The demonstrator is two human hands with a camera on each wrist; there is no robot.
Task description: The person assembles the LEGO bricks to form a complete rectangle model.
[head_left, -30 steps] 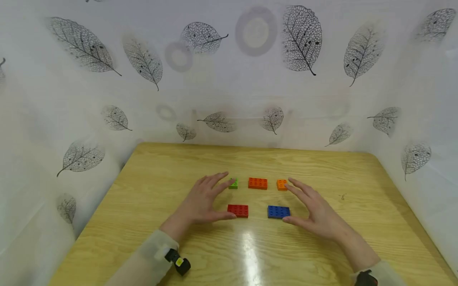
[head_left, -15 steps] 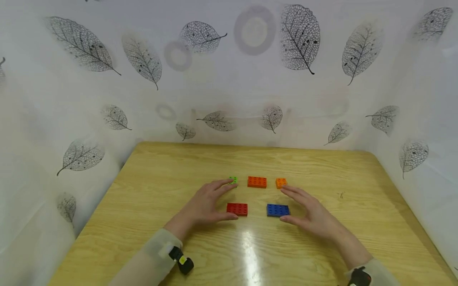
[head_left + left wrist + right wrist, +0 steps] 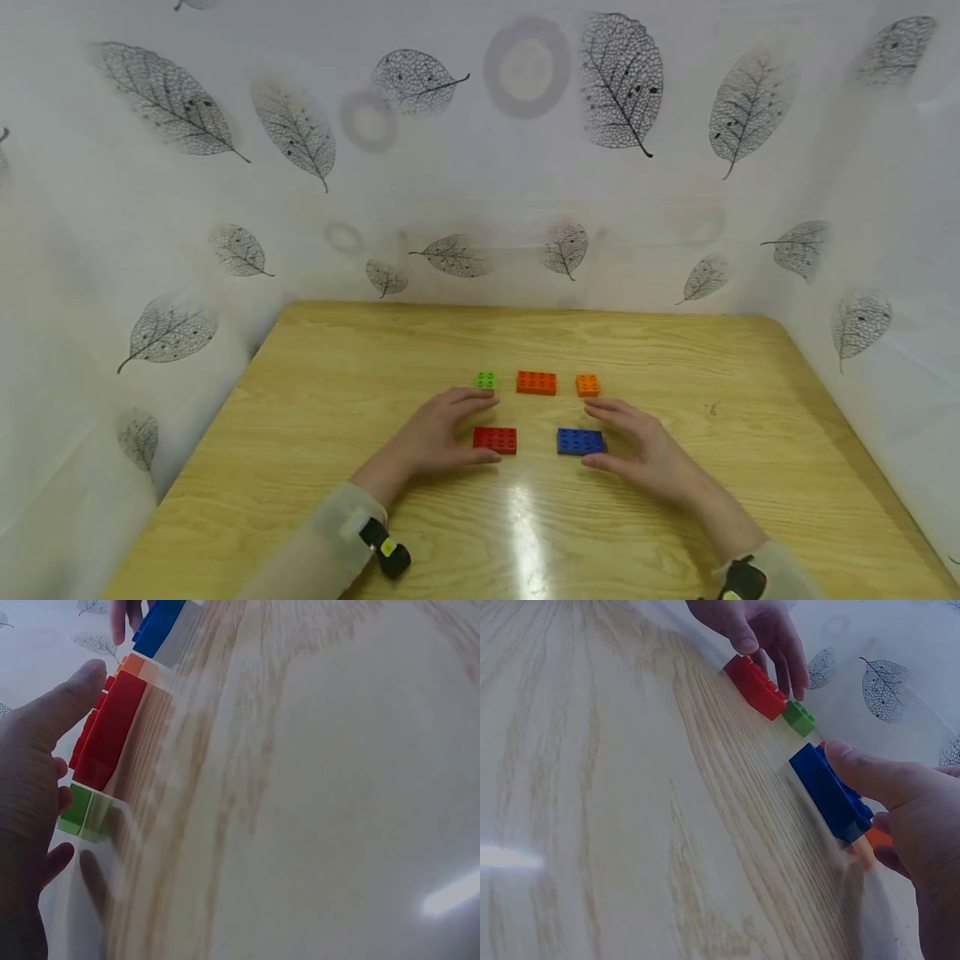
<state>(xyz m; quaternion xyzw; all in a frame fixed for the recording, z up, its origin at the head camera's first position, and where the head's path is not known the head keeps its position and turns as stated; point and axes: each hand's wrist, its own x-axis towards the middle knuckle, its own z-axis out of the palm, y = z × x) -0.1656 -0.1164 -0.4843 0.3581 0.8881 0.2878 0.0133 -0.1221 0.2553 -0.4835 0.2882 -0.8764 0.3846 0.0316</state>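
Observation:
In the head view my left hand (image 3: 431,437) is beside a red toy brick (image 3: 497,440), thumb on the near side and fingers on the far side. The left wrist view has the thumb over the studded side of the red brick (image 3: 112,735); contact is unclear. My right hand (image 3: 647,450) spans the right end of a blue toy brick (image 3: 579,442) in the same way. In the right wrist view its thumb lies by the upper edge of the blue brick (image 3: 829,793). Neither brick is visibly gripped, and both lie flat, studs up.
Behind the two bricks lie a small green brick (image 3: 486,380), an orange-red brick (image 3: 536,382) and a small orange brick (image 3: 587,384) in a row. The wooden table (image 3: 360,350) meets a leaf-printed curtain (image 3: 300,250) at the back and sides.
Both hands have drawn their fingers nearer, away from the back row, and narrowed the spread between thumb and fingers around the red and blue bricks. The bricks stay in place.

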